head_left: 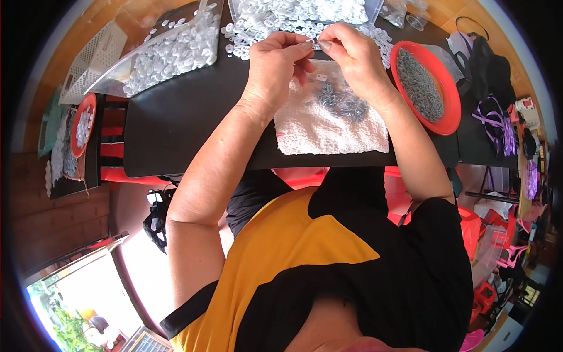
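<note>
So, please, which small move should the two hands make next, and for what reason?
I would perhaps draw both hands slightly back over the white towel before changing any grip. The left hand and right hand nearly meet at the fingertips, seen close to loose white oval pieces. What they may hold is too small to tell; dropped there, it could get lost.

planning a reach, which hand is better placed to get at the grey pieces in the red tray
Probably the right hand: the red tray of grey pieces sits close by on its right, while the left hand is farther away.
</note>
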A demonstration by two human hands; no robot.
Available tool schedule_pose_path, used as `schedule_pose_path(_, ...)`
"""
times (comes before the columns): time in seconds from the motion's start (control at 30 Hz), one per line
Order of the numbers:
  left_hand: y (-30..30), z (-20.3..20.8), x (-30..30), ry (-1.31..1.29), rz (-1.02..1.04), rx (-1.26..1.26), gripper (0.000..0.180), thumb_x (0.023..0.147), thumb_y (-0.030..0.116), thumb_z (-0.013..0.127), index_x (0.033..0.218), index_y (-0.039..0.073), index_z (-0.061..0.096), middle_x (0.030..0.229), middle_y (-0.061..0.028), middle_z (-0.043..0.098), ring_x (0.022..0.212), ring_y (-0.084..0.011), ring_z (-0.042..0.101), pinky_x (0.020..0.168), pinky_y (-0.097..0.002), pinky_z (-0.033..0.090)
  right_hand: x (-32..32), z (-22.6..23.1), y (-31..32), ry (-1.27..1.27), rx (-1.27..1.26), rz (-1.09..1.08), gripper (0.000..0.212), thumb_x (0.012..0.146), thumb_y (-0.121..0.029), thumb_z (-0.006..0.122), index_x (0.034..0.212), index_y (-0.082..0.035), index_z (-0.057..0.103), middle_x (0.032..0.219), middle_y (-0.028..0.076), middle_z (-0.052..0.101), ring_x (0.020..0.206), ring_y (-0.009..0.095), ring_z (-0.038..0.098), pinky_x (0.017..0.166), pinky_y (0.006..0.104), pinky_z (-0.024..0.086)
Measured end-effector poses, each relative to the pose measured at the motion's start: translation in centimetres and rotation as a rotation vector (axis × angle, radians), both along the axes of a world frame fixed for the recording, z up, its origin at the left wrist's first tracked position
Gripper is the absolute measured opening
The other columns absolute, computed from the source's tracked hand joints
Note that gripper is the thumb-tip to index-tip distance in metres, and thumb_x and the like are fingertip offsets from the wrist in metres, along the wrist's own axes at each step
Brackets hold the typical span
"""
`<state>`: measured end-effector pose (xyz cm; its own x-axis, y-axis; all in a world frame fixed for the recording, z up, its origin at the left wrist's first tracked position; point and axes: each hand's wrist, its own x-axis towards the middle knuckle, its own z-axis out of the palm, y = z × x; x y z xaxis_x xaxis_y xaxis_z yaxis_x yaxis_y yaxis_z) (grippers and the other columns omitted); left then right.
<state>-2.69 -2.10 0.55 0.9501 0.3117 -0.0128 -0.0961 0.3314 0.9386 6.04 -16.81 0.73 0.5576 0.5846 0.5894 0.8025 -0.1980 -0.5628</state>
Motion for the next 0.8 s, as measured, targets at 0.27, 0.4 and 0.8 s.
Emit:
schedule_pose_path(0.27,0.0,0.0,-0.1,0.0,0.01,-0.034,0.016,0.088,0.006,0.063,0.098,-0.006,0.061,0.083,-0.0112,0.064,0.063,-0.0161,0.062,0.049,-0.0267,0.047,-0.2,-0.2,0.2,-0.014,0.045,0.012,0.008,0.087,-0.01,0.063,0.091,-0.004,0.06,0.083,0.009,0.064,0.073,0.027,0.063,0.065,0.0358,0.049)
schedule_pose_path(0.4,0.0,-0.1,-0.1,0.007,0.002,-0.04,0.015,0.089,0.007,0.063,0.098,-0.006,0.061,0.083,-0.0111,0.064,0.063,-0.0162,0.062,0.048,-0.0269,0.047,-0.5,0.0,0.0,0.029,-0.002,0.009,0.008,0.091,-0.006,0.059,0.096,-0.001,0.059,0.085,0.007,0.064,0.077,0.016,0.06,0.071,0.028,0.048)
schedule_pose_path(0.8,-1.2,-0.4,-0.3,0.09,0.108,0.076,0.009,0.088,0.002,0.061,0.093,-0.004,0.062,0.074,-0.0079,0.063,0.057,-0.0129,0.057,0.045,-0.0252,0.043,-0.7,-1.5,1.6,-0.171,0.093,-0.003,0.013,0.078,0.002,0.057,0.09,-0.004,0.058,0.081,0.012,0.063,0.076,0.034,0.063,0.066,0.0407,0.05)
